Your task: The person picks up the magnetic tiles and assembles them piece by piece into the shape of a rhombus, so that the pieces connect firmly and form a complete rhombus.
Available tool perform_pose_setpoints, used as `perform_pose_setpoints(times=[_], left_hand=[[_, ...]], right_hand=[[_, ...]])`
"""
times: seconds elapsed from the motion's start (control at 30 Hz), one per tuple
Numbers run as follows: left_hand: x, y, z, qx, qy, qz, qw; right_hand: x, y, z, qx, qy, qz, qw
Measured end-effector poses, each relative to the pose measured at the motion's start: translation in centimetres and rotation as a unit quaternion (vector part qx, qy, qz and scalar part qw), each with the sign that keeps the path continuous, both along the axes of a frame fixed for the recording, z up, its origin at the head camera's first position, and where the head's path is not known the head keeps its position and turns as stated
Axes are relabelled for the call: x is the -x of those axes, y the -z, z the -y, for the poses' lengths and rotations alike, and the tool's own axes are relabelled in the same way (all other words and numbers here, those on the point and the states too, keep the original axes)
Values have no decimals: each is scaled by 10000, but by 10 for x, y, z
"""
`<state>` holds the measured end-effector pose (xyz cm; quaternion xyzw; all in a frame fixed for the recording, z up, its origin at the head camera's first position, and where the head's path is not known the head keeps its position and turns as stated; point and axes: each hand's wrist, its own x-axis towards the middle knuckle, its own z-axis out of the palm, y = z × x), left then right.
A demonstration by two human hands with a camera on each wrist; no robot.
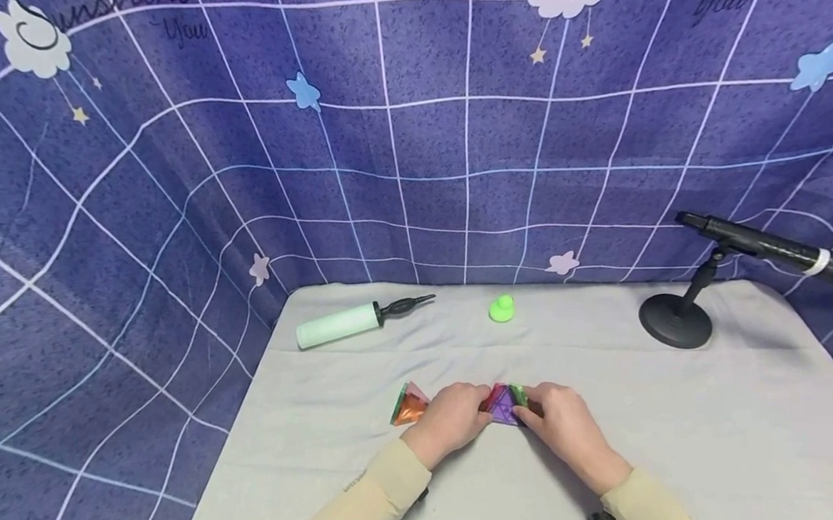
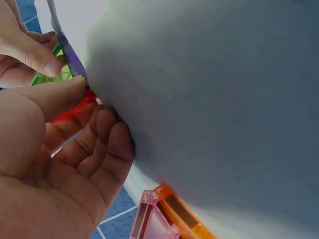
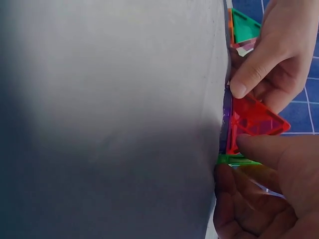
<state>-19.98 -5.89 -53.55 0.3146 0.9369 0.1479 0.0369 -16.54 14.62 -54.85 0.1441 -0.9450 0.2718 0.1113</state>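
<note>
A purple triangular magnetic tile (image 1: 504, 408) lies on the cloth between both hands. Upright along its edges stand a red triangular magnetic tile (image 3: 253, 118) and a green one (image 2: 64, 73). The left hand (image 1: 453, 417) pinches the red tile near its corner, thumb against it. With thumb and fingers, the right hand (image 1: 564, 426) pinches the green tile, which its fingers partly hide. Just left of the left hand sits a second group of joined tiles, with an orange tile (image 1: 410, 412), a pink tile (image 1: 417, 391) and a dark green edge; the hand covers part of it.
A pale green hand pump (image 1: 338, 326) with a black nozzle lies at the back left. Near the back middle sits a small bright green toy duck (image 1: 502, 309). A black tube-shaped device on a round stand (image 1: 676, 320) is at the back right. Patterned purple cloth (image 1: 435, 141) hangs behind.
</note>
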Motion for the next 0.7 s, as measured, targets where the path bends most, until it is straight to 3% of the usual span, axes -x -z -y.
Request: perform_pose_setpoints(times=[0.7], left_hand=[[-3,-6,-1,451,259,-171,9985]], right_hand=[[-7,0,6,-761,93,-632,9951]])
